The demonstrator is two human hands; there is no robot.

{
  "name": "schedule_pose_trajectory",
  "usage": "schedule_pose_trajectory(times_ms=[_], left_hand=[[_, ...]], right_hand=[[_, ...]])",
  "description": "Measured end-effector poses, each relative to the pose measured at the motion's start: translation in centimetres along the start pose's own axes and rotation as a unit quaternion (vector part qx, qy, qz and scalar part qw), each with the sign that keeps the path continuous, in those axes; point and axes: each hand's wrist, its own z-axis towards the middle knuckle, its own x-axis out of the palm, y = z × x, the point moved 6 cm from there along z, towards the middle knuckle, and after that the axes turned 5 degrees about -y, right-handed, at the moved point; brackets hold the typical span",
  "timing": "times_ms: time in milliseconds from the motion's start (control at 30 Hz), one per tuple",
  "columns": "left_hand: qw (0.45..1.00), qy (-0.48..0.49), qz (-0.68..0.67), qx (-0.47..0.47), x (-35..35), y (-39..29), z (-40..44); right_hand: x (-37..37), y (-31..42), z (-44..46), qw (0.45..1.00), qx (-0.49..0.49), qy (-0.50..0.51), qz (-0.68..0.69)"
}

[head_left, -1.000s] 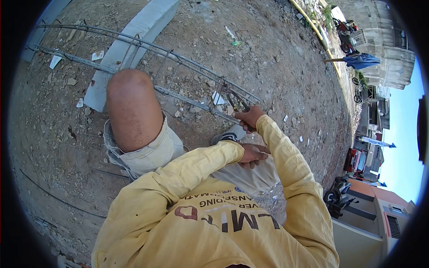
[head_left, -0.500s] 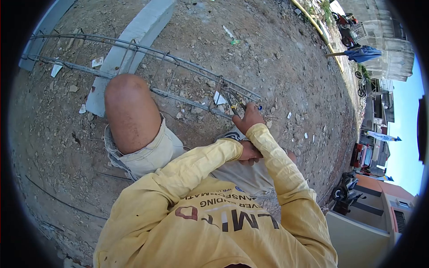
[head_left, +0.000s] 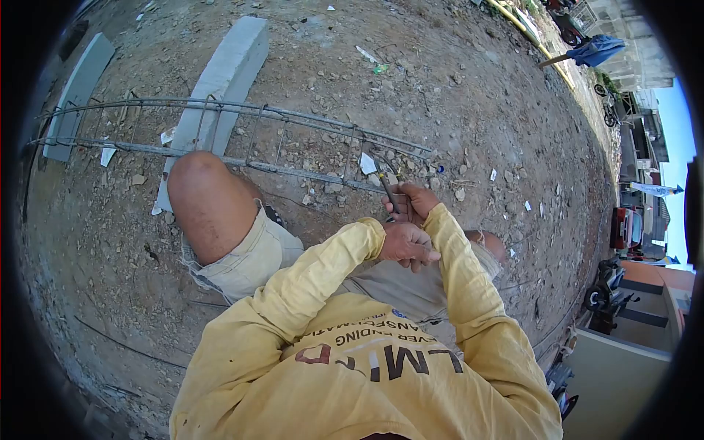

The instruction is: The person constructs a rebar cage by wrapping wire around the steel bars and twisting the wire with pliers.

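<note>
Since approx. 0.5 s ago, R hand (head_left: pixel 412 201) has turned so more fingers show, L hand (head_left: pixel 408 244) shows more fully beside R cuff (head_left: pixel 442 224), and the view's shifted. Far L of frame: short concrete block (head_left: pixel 82 95); upper L-centre, longer concrete beam (head_left: pixel 231 62). Steel bar frame (head_left: pixel 297 172) crosses both, running to centre; its R end may rock, so a steadying hand there would prob. help. White scrap (head_left: pixel 367 163) lies by that end, just beside pliers (head_left: pixel 389 193) at centre. R grip's closed round pliers' handles; tip unclear. L fingers curled, can't tell if holding anything. Best: handles deep in palm, wrist straight, L fingers clear of tip.
</note>
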Motion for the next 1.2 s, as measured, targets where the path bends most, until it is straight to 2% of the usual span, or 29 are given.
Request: schedule_pose_trajectory(times_ms=[67, 167, 200, 267, 333, 400, 433, 467, 533, 600, 633, 700, 833, 867, 967, 1067, 1100, 1200], left_hand=[[0.997, -0.008, 0.076, 0.0, -0.4, -0.9, -1.3], [0.979, -0.116, 0.16, -0.039, -3.3, -2.4, -3.0], [0.966, -0.178, 0.173, -0.067, -4.5, -3.2, -3.9], [0.931, -0.347, 0.117, -0.007, -7.0, -3.0, -4.6], [0.852, -0.511, 0.09, 0.076, -9.2, -2.8, -5.2], [0.863, -0.476, -0.069, 0.154, -8.9, -4.3, -5.7], [0.859, -0.45, -0.148, 0.193, -8.5, -5.9, -6.1], [0.835, -0.468, -0.191, 0.215, -8.6, -6.7, -6.9], [0.826, -0.484, -0.183, 0.225, -9.7, -8.0, -8.9], [0.807, -0.495, -0.197, 0.253, -10.3, -10.5, -10.7], [0.809, -0.495, -0.176, 0.263, -10.7, -12.0, -11.4], [0.812, -0.492, -0.134, 0.285, -11.8, -14.7, -12.7], [0.814, -0.507, 0.005, 0.284, -13.1, -18.8, -14.1], [0.819, -0.504, 0.031, 0.274, -13.3, -18.9, -13.8], [0.821, -0.504, 0.13, 0.234, -14.4, -17.4, -12.7], [0.804, -0.533, 0.228, 0.135, -14.7, -14.3, -11.7], [0.797, -0.545, 0.244, 0.096, -14.5, -13.3, -11.3], [0.808, -0.536, 0.215, 0.112, -15.5, -11.0, -9.8]], right_hand=[[-0.1, -1.1, -1.5, 0.999, -0.024, -0.041, -0.011], [-1.2, -2.9, -3.3, 0.989, -0.138, -0.022, 0.038], [-0.8, -3.0, -4.8, 0.988, -0.146, -0.041, 0.022], [1.6, -1.8, -8.4, 0.985, -0.161, -0.062, -0.01], [2.8, -1.3, -8.9, 0.969, -0.235, -0.041, -0.059], [4.1, -0.4, -9.6, 0.948, -0.291, -0.02, -0.126], [5.1, 0.3, -9.9, 0.93, -0.315, 0.0, -0.188], [6.1, 1.2, -10.0, 0.908, -0.338, 0.017, -0.248], [7.8, 3.4, -10.6, 0.836, -0.403, 0.031, -0.371], [9.5, 6.9, -11.7, 0.784, -0.451, 0.063, -0.423], [10.3, 8.3, -12.2, 0.755, -0.473, 0.078, -0.447], [11.7, 10.8, -12.3, 0.735, -0.499, 0.078, -0.452], [12.9, 13.0, -11.8, 0.746, -0.494, 0.084, -0.439], [12.5, 12.8, -10.7, 0.779, -0.453, 0.08, -0.426], [10.4, 12.1, -8.0, 0.759, -0.528, 0.048, -0.379], [8.5, 13.1, -8.2, 0.637, -0.608, -0.04, -0.472], [7.9, 13.2, -7.6, 0.668, -0.572, -0.042, -0.475], [7.5, 13.6, -7.6, 0.738, -0.461, -0.05, -0.49]])
